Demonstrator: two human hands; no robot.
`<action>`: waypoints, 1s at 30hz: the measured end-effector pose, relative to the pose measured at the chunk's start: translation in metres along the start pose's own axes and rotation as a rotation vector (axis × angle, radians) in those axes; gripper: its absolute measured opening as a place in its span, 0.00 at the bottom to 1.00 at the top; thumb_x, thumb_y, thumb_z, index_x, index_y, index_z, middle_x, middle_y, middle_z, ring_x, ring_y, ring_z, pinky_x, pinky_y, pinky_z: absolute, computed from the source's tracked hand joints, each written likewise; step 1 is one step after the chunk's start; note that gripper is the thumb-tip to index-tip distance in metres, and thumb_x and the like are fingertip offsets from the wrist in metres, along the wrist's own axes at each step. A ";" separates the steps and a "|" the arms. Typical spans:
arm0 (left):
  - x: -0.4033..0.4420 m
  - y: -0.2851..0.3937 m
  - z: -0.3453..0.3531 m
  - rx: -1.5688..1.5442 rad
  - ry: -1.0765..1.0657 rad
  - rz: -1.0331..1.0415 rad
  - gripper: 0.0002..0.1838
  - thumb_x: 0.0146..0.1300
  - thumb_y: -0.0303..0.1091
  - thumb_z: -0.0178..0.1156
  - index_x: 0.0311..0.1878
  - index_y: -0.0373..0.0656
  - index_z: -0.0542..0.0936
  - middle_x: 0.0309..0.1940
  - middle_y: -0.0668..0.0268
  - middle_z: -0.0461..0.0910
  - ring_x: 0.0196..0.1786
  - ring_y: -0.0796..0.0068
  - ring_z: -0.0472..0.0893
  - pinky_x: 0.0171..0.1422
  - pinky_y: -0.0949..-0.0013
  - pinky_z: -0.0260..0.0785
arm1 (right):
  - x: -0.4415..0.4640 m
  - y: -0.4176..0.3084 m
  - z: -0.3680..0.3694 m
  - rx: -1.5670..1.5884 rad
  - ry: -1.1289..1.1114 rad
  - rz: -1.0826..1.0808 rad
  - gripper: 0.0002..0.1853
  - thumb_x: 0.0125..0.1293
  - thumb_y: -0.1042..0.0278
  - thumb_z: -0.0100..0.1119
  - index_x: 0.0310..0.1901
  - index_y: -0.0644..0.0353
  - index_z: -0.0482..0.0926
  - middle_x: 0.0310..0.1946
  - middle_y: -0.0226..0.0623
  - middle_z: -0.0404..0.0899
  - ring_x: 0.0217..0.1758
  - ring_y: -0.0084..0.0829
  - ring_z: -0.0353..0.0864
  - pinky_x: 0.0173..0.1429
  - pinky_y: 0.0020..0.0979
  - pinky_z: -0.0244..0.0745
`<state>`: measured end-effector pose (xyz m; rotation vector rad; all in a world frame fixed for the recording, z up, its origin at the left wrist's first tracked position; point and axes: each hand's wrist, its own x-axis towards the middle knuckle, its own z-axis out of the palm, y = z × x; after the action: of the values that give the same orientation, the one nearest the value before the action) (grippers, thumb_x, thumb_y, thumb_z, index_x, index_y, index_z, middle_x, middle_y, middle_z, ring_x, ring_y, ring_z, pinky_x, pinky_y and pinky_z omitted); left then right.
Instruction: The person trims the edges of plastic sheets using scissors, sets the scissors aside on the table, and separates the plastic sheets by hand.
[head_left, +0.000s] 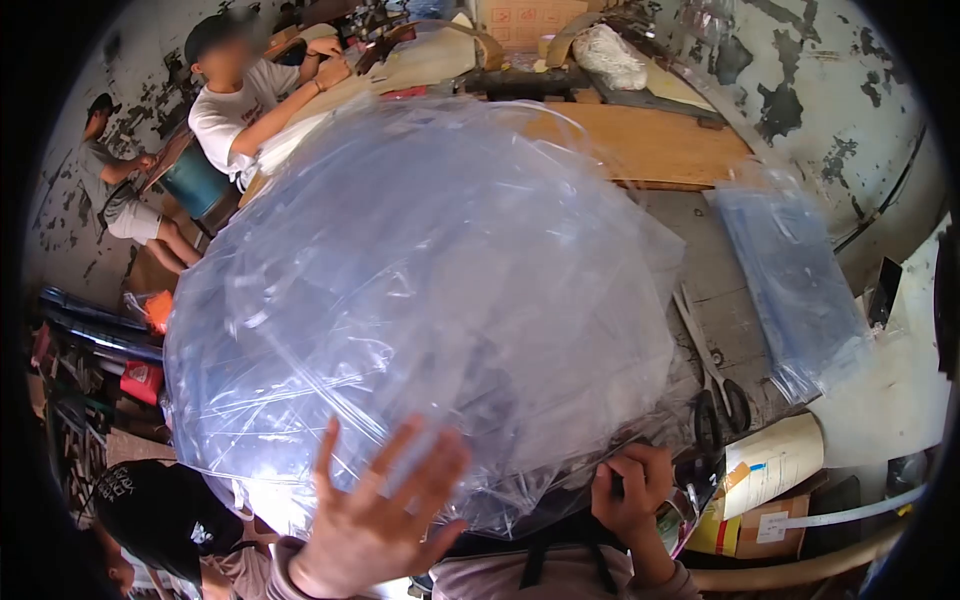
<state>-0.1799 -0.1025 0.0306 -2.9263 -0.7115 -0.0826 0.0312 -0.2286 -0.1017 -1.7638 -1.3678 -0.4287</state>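
plainly, the head view is filled in the middle by a big clear plastic sheet (450, 290), crumpled and shiny, spread from the upper centre down to the bottom of the frame. at bottom centre-left, the left hand (375, 515) is blurred, palm down over the sheet's near part, fingers spread well apart and clamped on nothing; whether they touch the plastic i cannot tell. at bottom centre-right, the right hand (635, 490) is curled at the sheet's near right edge, fingers bent close together; i cannot tell whether they pinch the plastic. right of centre, scissors (712, 365) lie on the table (700, 235), blades toward the top of the frame, just beside the sheet. farther right is a flat stack of clear plastic (790, 285). below it, at lower right, sits a paper roll (775, 465). a brown board (650, 145) lies at upper right of centre, past the sheet. at upper left, a person in white (235, 115) leans on the work surface; at lower left is a black cap (165, 515) on another person.
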 end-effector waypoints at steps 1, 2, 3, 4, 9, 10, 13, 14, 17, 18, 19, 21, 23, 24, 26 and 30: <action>-0.001 0.005 0.012 0.033 0.043 0.096 0.28 0.51 0.51 0.65 0.57 0.61 0.77 0.63 0.76 0.69 0.70 0.59 0.61 0.71 0.35 0.43 | 0.000 0.000 -0.001 0.018 0.005 0.002 0.07 0.49 0.73 0.63 0.29 0.58 0.75 0.30 0.36 0.73 0.28 0.36 0.71 0.29 0.33 0.65; 0.000 0.009 0.024 0.069 0.082 0.191 0.29 0.51 0.52 0.64 0.60 0.65 0.75 0.66 0.78 0.66 0.71 0.54 0.58 0.73 0.33 0.36 | 0.001 0.000 -0.002 0.009 0.009 0.002 0.07 0.49 0.73 0.63 0.29 0.58 0.75 0.30 0.36 0.73 0.28 0.36 0.71 0.29 0.33 0.65; 0.002 0.013 0.034 0.068 0.082 0.199 0.29 0.51 0.52 0.64 0.60 0.65 0.75 0.66 0.78 0.66 0.71 0.54 0.58 0.73 0.33 0.36 | 0.001 -0.001 -0.003 0.036 -0.004 0.021 0.07 0.49 0.73 0.64 0.29 0.58 0.76 0.30 0.35 0.73 0.28 0.36 0.71 0.29 0.33 0.65; 0.004 0.019 0.042 -0.052 0.045 0.190 0.29 0.53 0.53 0.63 0.61 0.66 0.74 0.67 0.77 0.65 0.72 0.51 0.56 0.72 0.32 0.36 | 0.001 -0.002 -0.004 0.066 -0.018 0.041 0.07 0.48 0.73 0.64 0.29 0.58 0.76 0.30 0.35 0.73 0.28 0.36 0.71 0.30 0.33 0.66; 0.010 0.065 0.064 -0.145 0.103 0.019 0.29 0.56 0.57 0.58 0.62 0.63 0.73 0.68 0.71 0.64 0.70 0.43 0.57 0.69 0.29 0.36 | 0.010 -0.005 -0.016 0.174 -0.105 0.066 0.07 0.50 0.75 0.62 0.31 0.59 0.75 0.32 0.38 0.73 0.32 0.38 0.71 0.33 0.34 0.65; 0.013 0.075 0.064 -0.142 0.094 0.029 0.29 0.56 0.57 0.58 0.62 0.63 0.73 0.68 0.71 0.64 0.70 0.43 0.57 0.69 0.29 0.36 | 0.012 -0.007 -0.019 0.206 -0.134 0.075 0.07 0.50 0.75 0.63 0.32 0.59 0.76 0.32 0.38 0.73 0.33 0.38 0.72 0.34 0.34 0.66; 0.022 0.099 0.061 -0.055 0.143 -0.131 0.28 0.57 0.55 0.59 0.60 0.56 0.75 0.67 0.71 0.65 0.66 0.42 0.63 0.67 0.35 0.44 | 0.008 -0.010 -0.018 0.259 -0.131 0.181 0.08 0.48 0.75 0.65 0.32 0.59 0.77 0.33 0.38 0.74 0.34 0.37 0.74 0.35 0.33 0.68; 0.023 0.104 0.061 -0.059 0.135 -0.118 0.28 0.57 0.55 0.59 0.60 0.56 0.75 0.67 0.71 0.65 0.66 0.42 0.63 0.67 0.35 0.44 | 0.007 -0.010 -0.018 0.275 -0.100 0.255 0.09 0.47 0.75 0.67 0.32 0.59 0.78 0.33 0.37 0.74 0.34 0.38 0.75 0.36 0.33 0.69; 0.032 0.112 0.061 -0.101 0.190 -0.187 0.29 0.53 0.55 0.61 0.58 0.55 0.76 0.65 0.72 0.67 0.60 0.47 0.69 0.62 0.41 0.51 | 0.009 -0.010 -0.022 0.304 -0.084 0.339 0.10 0.47 0.77 0.68 0.32 0.59 0.78 0.33 0.37 0.75 0.35 0.36 0.75 0.37 0.31 0.70; 0.033 0.112 0.058 -0.133 0.193 -0.188 0.30 0.51 0.54 0.63 0.57 0.53 0.76 0.63 0.71 0.68 0.57 0.50 0.70 0.58 0.46 0.55 | 0.009 -0.011 -0.024 0.339 -0.080 0.397 0.09 0.48 0.78 0.68 0.32 0.59 0.78 0.33 0.37 0.75 0.35 0.35 0.75 0.37 0.31 0.70; 0.033 0.111 0.057 -0.160 0.193 -0.192 0.30 0.50 0.52 0.65 0.57 0.52 0.77 0.62 0.69 0.69 0.54 0.52 0.71 0.54 0.51 0.60 | 0.009 -0.013 -0.026 0.337 -0.081 0.402 0.09 0.48 0.78 0.68 0.32 0.59 0.78 0.33 0.37 0.75 0.35 0.35 0.75 0.37 0.31 0.70; 0.037 0.106 0.055 -0.207 0.204 -0.166 0.30 0.48 0.50 0.67 0.56 0.50 0.77 0.59 0.66 0.70 0.50 0.56 0.73 0.50 0.55 0.64 | 0.013 -0.014 -0.028 0.403 -0.111 0.489 0.08 0.51 0.78 0.67 0.33 0.61 0.78 0.33 0.37 0.75 0.35 0.31 0.76 0.37 0.27 0.70; 0.043 0.101 0.055 -0.250 0.208 -0.141 0.30 0.47 0.48 0.69 0.55 0.49 0.77 0.56 0.63 0.71 0.45 0.59 0.75 0.45 0.60 0.68 | 0.018 -0.016 -0.032 0.510 -0.120 0.553 0.07 0.53 0.78 0.66 0.33 0.62 0.78 0.33 0.36 0.75 0.35 0.28 0.76 0.38 0.25 0.71; 0.048 0.099 0.056 -0.366 0.248 -0.143 0.30 0.44 0.47 0.71 0.52 0.47 0.77 0.51 0.62 0.72 0.39 0.63 0.76 0.37 0.63 0.69 | 0.021 -0.018 -0.033 0.612 -0.132 0.618 0.06 0.55 0.78 0.64 0.34 0.64 0.78 0.33 0.36 0.75 0.35 0.25 0.76 0.38 0.24 0.71; 0.056 0.097 0.057 -0.487 0.283 -0.139 0.30 0.41 0.46 0.73 0.49 0.45 0.77 0.46 0.61 0.73 0.33 0.67 0.78 0.30 0.67 0.70 | 0.026 -0.021 -0.036 0.783 -0.110 0.752 0.04 0.58 0.78 0.62 0.34 0.65 0.77 0.33 0.35 0.75 0.35 0.22 0.76 0.38 0.22 0.71; 0.064 0.100 0.060 -0.490 0.358 -0.228 0.30 0.36 0.50 0.76 0.38 0.43 0.74 0.32 0.65 0.72 0.19 0.70 0.74 0.20 0.68 0.66 | 0.026 -0.014 -0.037 0.997 -0.165 0.871 0.03 0.65 0.77 0.55 0.35 0.68 0.76 0.34 0.33 0.75 0.36 0.18 0.73 0.39 0.20 0.69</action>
<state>-0.0760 -0.1536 -0.0345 -3.1078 -1.0803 -0.8965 0.0351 -0.2410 -0.0559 -1.3274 -0.5738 0.7666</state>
